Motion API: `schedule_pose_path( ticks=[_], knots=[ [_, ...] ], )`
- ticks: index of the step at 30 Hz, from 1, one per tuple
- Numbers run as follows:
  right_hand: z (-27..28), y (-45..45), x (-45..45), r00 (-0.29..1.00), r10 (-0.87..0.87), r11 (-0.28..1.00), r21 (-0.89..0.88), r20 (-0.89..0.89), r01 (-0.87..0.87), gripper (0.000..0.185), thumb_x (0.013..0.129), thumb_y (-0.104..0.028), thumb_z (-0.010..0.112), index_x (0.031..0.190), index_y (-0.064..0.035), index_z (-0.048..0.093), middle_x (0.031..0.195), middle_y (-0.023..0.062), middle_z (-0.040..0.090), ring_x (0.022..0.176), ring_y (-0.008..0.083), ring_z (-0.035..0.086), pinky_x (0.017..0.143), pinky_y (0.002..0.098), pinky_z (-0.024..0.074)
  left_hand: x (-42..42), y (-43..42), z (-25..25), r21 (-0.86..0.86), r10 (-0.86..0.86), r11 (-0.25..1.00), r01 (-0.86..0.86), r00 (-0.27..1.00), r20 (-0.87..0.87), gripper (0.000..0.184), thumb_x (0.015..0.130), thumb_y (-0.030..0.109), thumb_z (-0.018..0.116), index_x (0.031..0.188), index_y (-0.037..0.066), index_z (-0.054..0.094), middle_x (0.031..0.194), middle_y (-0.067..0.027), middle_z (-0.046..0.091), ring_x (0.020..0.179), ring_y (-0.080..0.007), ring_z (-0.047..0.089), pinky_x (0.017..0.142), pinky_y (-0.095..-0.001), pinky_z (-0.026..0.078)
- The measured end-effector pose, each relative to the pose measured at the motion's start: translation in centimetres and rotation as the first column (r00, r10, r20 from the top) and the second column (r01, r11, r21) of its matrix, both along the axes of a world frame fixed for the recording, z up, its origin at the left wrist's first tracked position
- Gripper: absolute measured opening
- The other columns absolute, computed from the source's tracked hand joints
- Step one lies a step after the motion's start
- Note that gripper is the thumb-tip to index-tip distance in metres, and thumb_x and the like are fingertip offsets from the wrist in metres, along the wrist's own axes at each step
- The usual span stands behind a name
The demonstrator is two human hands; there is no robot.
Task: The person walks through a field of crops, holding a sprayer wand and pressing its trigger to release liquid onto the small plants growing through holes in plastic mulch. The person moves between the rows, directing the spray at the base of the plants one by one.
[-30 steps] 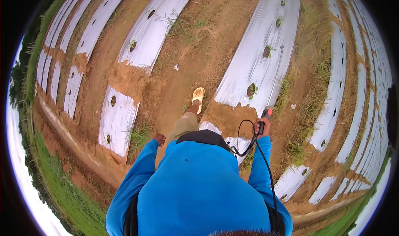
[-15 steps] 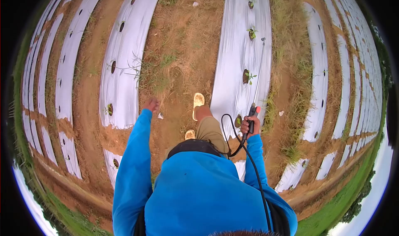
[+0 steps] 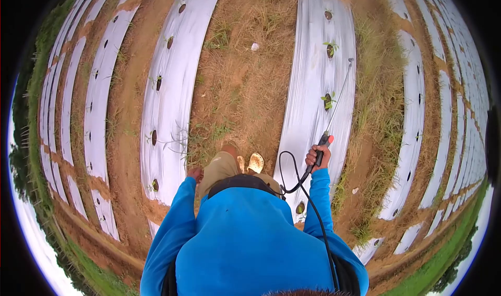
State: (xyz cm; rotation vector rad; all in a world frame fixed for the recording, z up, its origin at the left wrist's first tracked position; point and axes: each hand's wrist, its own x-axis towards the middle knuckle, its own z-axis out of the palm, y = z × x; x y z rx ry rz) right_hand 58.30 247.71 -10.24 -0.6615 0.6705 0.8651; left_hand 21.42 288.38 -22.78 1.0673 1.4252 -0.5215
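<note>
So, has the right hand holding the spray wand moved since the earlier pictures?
Yes, forward along the white plastic mulch strip: the planting hole at its near end was ahead of the right hand a second ago and now lies behind.

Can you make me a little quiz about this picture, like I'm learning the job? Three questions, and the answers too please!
1. Pick one: which hand grips the handle of the long thin wand?
A) left
B) right
C) both

2. True or false: the pale yellowish shoes are on top of a white strip.

3. Fill the gap: the hose running from the handle is coloured ____.

Key:
1. B, the right hand.
2. False; they are on the brown ground between two white strips.
3. Black.
</note>
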Motion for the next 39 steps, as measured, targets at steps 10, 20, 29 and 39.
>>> schedule_pose_path(
  ticks=[10,20,29,39],
  knots=[
    [-0.8,12.2,19.5,0.997,0.059,0.996,-0.065,-0.040,-0.062,0.014,0.068,-0.022,0.054,0.067,-0.0113,0.045,0.050,-0.0015,0.035,0.036,0.0109,0.032,0.032,0.0250,0.0266,27.4,12.9,-6.9,-0.085,-0.115,0.990,0.109,0.991,-0.072,0.026,0.084,0.029,0.043,0.076,0.007,0.056,0.058,-0.0045,0.049,0.039,-0.0133,0.037,0.036,-0.0283,0.030],
    [4.3,26.5,40.4,0.997,-0.019,0.997,-0.072,-0.076,0.013,0.019,0.066,-0.026,0.055,0.064,-0.0113,0.044,0.049,-0.0029,0.036,0.036,0.0092,0.031,0.032,0.0228,0.0260,65.5,32.0,-3.9,0.033,-0.190,0.980,0.196,0.874,0.447,0.025,0.088,0.031,0.047,0.085,0.006,0.053,0.065,-0.0025,0.052,0.050,-0.0101,0.045,0.040,-0.0272,0.034],
    [-1.2,37.9,62.4,1.000,-0.011,0.985,-0.172,0.002,0.011,0.017,0.068,-0.026,0.056,0.066,-0.0131,0.044,0.051,-0.0028,0.036,0.038,0.0099,0.032,0.033,0.0241,0.0263,82.4,44.2,-4.0,-0.019,-0.019,1.000,0.024,0.968,0.251,0.021,0.089,0.027,0.045,0.086,0.007,0.052,0.062,-0.0038,0.048,0.048,-0.0108,0.041,0.039,-0.0271,0.028],
    [0.3,51.5,88.3,0.997,-0.074,0.997,0.037,0.005,0.074,0.017,0.070,-0.024,0.055,0.067,-0.0104,0.045,0.051,-0.0016,0.036,0.037,0.0117,0.034,0.033,0.0253,0.0271,82.4,52.1,-3.0,0.059,-0.196,0.978,0.201,0.977,-0.081,0.033,0.081,0.038,0.051,0.090,0.007,0.061,0.072,-0.0131,0.060,0.052,-0.0187,0.054,0.047,-0.0329,0.043]
  ],
)
